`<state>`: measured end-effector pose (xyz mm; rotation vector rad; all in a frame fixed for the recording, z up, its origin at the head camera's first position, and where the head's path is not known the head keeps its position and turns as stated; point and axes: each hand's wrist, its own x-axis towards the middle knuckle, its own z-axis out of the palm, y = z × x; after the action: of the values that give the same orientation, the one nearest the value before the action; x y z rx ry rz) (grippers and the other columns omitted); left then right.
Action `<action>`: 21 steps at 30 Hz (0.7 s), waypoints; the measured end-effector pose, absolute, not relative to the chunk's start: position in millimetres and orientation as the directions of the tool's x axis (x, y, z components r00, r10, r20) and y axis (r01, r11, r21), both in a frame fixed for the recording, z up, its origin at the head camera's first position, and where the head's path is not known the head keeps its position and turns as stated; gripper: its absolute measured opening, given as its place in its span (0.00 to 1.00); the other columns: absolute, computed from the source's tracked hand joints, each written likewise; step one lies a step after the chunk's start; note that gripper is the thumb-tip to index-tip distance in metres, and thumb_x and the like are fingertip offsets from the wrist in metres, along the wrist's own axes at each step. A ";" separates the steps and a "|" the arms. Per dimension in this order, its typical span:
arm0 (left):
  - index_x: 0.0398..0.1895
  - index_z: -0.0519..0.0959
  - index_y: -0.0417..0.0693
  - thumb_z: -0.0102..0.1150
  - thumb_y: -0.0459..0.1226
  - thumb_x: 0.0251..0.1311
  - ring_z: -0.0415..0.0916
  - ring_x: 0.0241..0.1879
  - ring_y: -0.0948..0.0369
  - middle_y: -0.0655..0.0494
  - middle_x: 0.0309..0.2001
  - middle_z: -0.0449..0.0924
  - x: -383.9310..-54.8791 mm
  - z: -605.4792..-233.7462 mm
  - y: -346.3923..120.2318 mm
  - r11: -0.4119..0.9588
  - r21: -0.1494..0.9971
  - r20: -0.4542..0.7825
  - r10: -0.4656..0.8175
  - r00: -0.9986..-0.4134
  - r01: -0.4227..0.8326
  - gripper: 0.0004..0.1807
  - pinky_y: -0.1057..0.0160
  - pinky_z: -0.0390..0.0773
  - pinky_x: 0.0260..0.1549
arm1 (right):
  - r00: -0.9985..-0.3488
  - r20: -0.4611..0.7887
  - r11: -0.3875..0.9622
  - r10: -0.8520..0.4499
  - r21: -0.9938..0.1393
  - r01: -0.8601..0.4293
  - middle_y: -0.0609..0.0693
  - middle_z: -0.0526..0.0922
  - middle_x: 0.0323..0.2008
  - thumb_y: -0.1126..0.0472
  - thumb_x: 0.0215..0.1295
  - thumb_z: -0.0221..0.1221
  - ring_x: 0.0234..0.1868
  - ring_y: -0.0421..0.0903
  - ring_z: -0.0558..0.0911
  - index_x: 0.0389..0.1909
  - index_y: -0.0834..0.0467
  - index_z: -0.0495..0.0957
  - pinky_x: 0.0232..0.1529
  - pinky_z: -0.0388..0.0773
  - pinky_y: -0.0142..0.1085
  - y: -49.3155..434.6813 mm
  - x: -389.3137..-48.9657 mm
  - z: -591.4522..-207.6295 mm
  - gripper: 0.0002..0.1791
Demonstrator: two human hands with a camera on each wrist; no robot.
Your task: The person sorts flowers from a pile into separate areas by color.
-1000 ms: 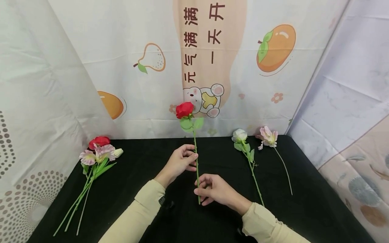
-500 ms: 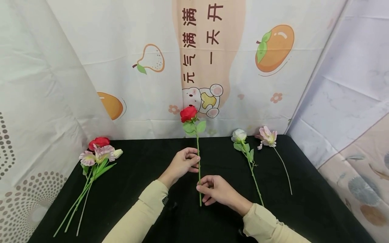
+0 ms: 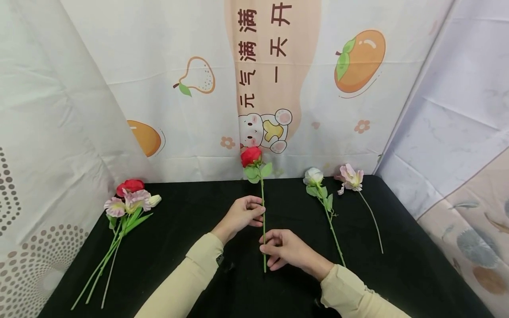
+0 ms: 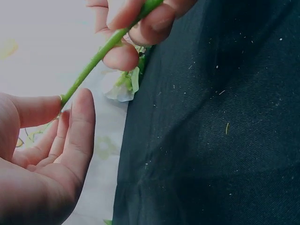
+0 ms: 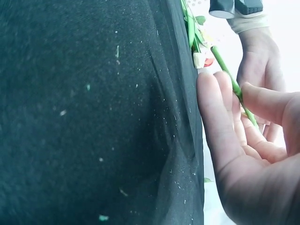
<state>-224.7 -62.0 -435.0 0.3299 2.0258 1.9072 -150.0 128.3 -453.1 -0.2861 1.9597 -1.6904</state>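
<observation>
A red rose (image 3: 251,157) on a long green stem with a pair of leaves stands nearly upright over the middle of the table. My left hand (image 3: 242,216) pinches its stem about halfway up, between thumb and fingers. Lower down, my right hand (image 3: 292,251) pinches the same stem close to its bottom end. In the left wrist view the green stem (image 4: 96,60) runs from the left thumb up to the right fingers. The right wrist view shows the stem's cut end (image 5: 216,52) poking past the right thumb.
At the left lies a bunch of flowers (image 3: 133,201), with red, pink and white heads and crossed stems. A white rose (image 3: 313,176) and a pink flower (image 3: 351,179) lie apart at the right on the black cloth (image 3: 179,247). A printed curtain (image 3: 167,35) hangs behind.
Both hands and the red rose have shifted slightly right. The rose head has dropped lower in the view, and the stem stands closer to vertical. The other flowers stay put.
</observation>
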 end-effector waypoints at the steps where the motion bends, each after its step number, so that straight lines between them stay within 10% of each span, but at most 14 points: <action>1: 0.60 0.73 0.36 0.59 0.33 0.72 0.83 0.36 0.57 0.32 0.53 0.77 -225.5 -435.5 -61.8 0.076 0.995 -0.093 0.392 -0.915 -0.069 0.17 0.57 0.86 0.39 | -0.832 -0.260 0.193 -0.490 -0.963 0.188 0.54 0.85 0.33 0.60 0.71 0.63 0.26 0.45 0.84 0.56 0.69 0.75 0.32 0.87 0.45 128.5 -150.2 -453.0 0.19; 21: 0.58 0.76 0.34 0.60 0.35 0.71 0.83 0.35 0.58 0.46 0.45 0.82 -240.8 -461.7 -46.5 0.194 0.973 -0.193 0.400 -0.896 -0.123 0.17 0.58 0.86 0.38 | -0.804 -0.334 0.266 -0.492 -0.937 0.226 0.52 0.84 0.31 0.60 0.71 0.64 0.23 0.43 0.83 0.52 0.67 0.78 0.27 0.85 0.39 143.0 -153.9 -460.6 0.16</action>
<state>-240.8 -46.5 -461.7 0.2592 2.0710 1.7475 -153.9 143.0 -460.6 -0.2391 1.9573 -1.5904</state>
